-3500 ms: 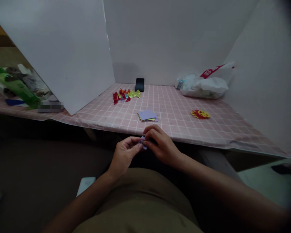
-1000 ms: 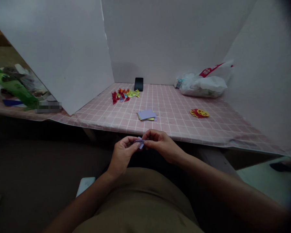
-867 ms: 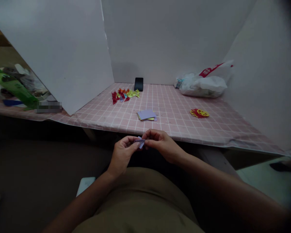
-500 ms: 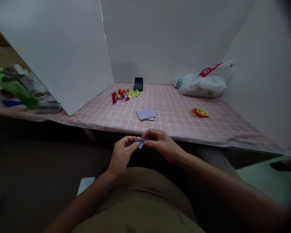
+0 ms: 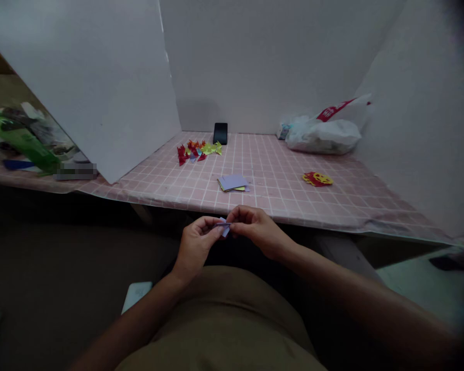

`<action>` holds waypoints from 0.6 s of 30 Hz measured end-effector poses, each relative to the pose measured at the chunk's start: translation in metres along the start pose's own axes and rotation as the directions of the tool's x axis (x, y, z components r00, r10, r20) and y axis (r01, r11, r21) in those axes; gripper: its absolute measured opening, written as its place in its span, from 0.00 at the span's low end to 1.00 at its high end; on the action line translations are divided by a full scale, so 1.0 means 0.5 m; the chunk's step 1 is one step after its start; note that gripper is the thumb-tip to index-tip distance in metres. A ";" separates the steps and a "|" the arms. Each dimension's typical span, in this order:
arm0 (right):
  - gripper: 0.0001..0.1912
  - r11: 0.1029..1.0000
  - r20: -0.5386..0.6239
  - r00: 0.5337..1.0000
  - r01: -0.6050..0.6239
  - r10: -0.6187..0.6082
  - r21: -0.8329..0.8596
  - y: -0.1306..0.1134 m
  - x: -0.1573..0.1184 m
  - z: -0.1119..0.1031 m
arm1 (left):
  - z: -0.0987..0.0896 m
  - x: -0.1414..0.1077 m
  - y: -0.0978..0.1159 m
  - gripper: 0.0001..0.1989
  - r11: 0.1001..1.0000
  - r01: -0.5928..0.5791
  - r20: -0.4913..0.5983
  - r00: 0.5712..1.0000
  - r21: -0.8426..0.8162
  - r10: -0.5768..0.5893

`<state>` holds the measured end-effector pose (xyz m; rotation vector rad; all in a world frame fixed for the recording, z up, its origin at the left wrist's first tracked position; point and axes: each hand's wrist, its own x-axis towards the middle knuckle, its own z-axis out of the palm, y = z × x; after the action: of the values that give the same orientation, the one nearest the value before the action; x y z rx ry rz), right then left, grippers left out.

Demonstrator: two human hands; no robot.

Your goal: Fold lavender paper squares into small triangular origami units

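A small folded piece of purple paper [image 5: 225, 232] is held up just off the table's front edge, above my lap. My left hand [image 5: 196, 241] pinches it from the left between thumb and fingers. From the right, my right hand [image 5: 258, 231] grips its other side with thumb and forefinger. Beyond my hands, a stack of paper sheets [image 5: 232, 181], purple on top with yellow below, lies on the table. Farther back sits a cluster of small folded paper pieces [image 5: 195, 150] in red, orange, yellow and purple.
The table has a pink checked cloth [image 5: 270, 203]. A dark phone [image 5: 220, 133] leans at the back wall. On the right are red and yellow cut-out shapes [image 5: 317, 179] and a white plastic bag [image 5: 325, 136]. A green bottle [image 5: 27, 144] lies left of the white panel [image 5: 112, 93].
Almost nothing differs. Both hands keep their pinch on the purple paper, which has shifted very slightly between the fingers.
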<state>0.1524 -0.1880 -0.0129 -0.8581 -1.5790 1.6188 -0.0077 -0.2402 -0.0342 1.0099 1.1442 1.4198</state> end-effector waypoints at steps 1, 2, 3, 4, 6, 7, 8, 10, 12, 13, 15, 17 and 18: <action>0.03 1.000 0.002 1.000 -0.004 0.004 0.006 -0.001 0.000 0.000 | 0.000 0.000 -0.001 0.08 1.000 -0.004 -0.001 1.000 0.002 0.004; 0.03 1.000 0.005 1.000 -0.006 0.006 0.012 -0.001 0.000 0.000 | 0.000 0.000 -0.001 0.08 1.000 -0.009 -0.001 1.000 0.003 0.009; 0.04 1.000 0.008 1.000 -0.008 0.008 0.018 -0.001 0.001 0.001 | 0.000 0.000 -0.002 0.08 1.000 -0.011 -0.001 1.000 0.004 0.011; 0.04 1.000 0.010 1.000 -0.010 0.009 0.021 0.000 0.002 0.000 | 0.000 0.000 -0.002 0.08 1.000 -0.011 0.000 1.000 0.006 0.011; 0.04 1.000 0.008 1.000 -0.012 0.012 0.014 0.003 0.003 0.000 | 0.001 0.000 -0.003 0.08 1.000 -0.005 -0.001 1.000 0.006 0.005; 0.04 1.000 0.005 1.000 -0.015 0.014 0.010 0.004 0.003 0.000 | 0.001 -0.001 -0.003 0.08 1.000 0.002 0.002 1.000 0.005 -0.002; 0.04 1.000 -0.001 1.000 -0.016 0.016 0.006 0.005 0.004 0.000 | 0.001 -0.001 -0.003 0.08 1.000 0.008 0.004 1.000 0.004 -0.008; 0.03 1.000 -0.016 1.000 -0.017 0.017 -0.003 0.006 0.003 0.000 | 0.001 -0.002 -0.002 0.08 1.000 0.016 0.010 1.000 -0.007 -0.016; 0.02 1.000 -0.036 0.999 -0.013 0.013 -0.009 0.004 0.002 0.001 | 0.002 -0.003 -0.001 0.08 1.000 0.015 0.020 1.000 -0.027 -0.014; 0.02 1.000 -0.046 0.999 -0.011 0.010 -0.013 0.003 0.001 0.001 | 0.002 -0.003 -0.001 0.08 0.999 0.013 0.024 1.000 -0.036 -0.012; 0.02 1.000 -0.056 0.998 -0.007 0.007 -0.012 0.002 0.001 0.002 | 0.003 -0.003 -0.001 0.09 0.999 0.012 0.032 0.999 -0.048 -0.011; 0.02 1.000 -0.056 0.998 -0.005 0.004 -0.008 0.004 0.001 0.002 | 0.003 -0.002 -0.001 0.09 0.999 0.013 0.033 0.999 -0.051 -0.012; 0.02 1.000 -0.054 0.999 -0.002 0.001 -0.010 0.006 0.001 0.002 | 0.003 -0.002 -0.001 0.09 0.999 0.015 0.030 0.999 -0.049 -0.013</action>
<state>0.1513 -0.1883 -0.0156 -0.9007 -1.5505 1.5775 -0.0062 -0.2408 -0.0345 0.9839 1.0872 1.4108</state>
